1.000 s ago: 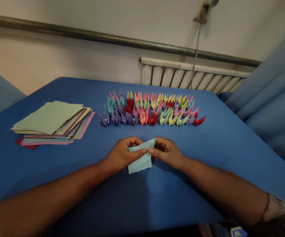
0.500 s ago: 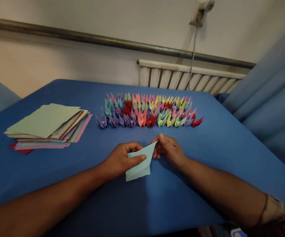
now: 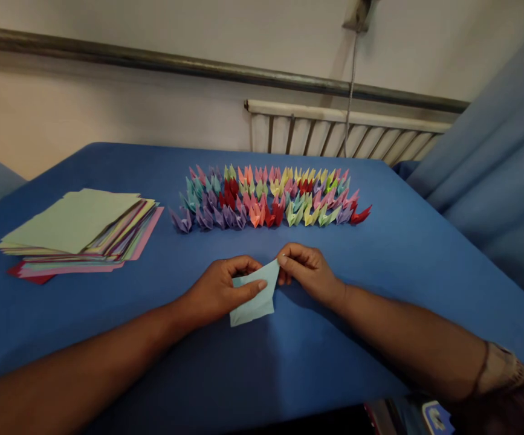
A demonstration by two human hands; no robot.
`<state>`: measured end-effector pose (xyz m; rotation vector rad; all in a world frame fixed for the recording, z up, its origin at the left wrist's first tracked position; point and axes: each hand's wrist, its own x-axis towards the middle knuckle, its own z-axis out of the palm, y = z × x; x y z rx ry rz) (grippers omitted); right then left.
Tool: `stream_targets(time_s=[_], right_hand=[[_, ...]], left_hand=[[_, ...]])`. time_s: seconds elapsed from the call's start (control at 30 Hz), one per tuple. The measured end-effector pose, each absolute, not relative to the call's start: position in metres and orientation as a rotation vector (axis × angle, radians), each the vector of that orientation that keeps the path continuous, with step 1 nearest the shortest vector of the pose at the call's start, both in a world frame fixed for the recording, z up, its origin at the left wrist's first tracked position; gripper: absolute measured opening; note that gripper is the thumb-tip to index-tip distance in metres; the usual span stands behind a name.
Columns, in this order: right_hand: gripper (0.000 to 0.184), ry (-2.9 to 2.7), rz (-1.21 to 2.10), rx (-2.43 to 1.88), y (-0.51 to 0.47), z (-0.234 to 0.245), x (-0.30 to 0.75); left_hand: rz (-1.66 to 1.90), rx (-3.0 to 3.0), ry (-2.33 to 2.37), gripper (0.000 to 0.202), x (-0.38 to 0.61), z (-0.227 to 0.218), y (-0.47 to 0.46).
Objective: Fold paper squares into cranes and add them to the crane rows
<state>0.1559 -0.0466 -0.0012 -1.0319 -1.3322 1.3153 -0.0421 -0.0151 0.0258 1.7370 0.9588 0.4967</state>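
A pale blue, partly folded paper (image 3: 255,304) lies near the front middle of the blue table (image 3: 402,254). My left hand (image 3: 219,290) pinches its left side, thumb lying across the top face. My right hand (image 3: 309,272) grips the paper's upper right corner with curled fingers. Behind the hands stand several rows of small folded paper cranes (image 3: 268,196) in many colours.
A stack of coloured square paper sheets (image 3: 83,229), a pale green one on top, lies at the left. A white radiator (image 3: 334,136) and a wall rail run behind the table. Blue curtain (image 3: 492,151) hangs at the right.
My right hand slid up to the paper's top corner and then closed in on it again. The paper's upper flap now looks folded lower and narrower. The view drifted slightly.
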Motion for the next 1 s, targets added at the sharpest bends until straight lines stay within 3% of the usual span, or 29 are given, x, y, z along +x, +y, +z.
stream_targets(time_s=[0.33, 1.0], right_hand=[[0.026, -1.337, 1.492, -0.956, -0.049, -0.006, 0.151], [0.016, -1.428, 1.332, -0.995, -0.057, -0.006, 0.147]], left_hand=[[0.54, 1.666, 0.981, 0.026, -0.038, 0.026, -0.019], [0.542, 1.833, 0.93, 0.021, -0.038, 0.026, -0.022]])
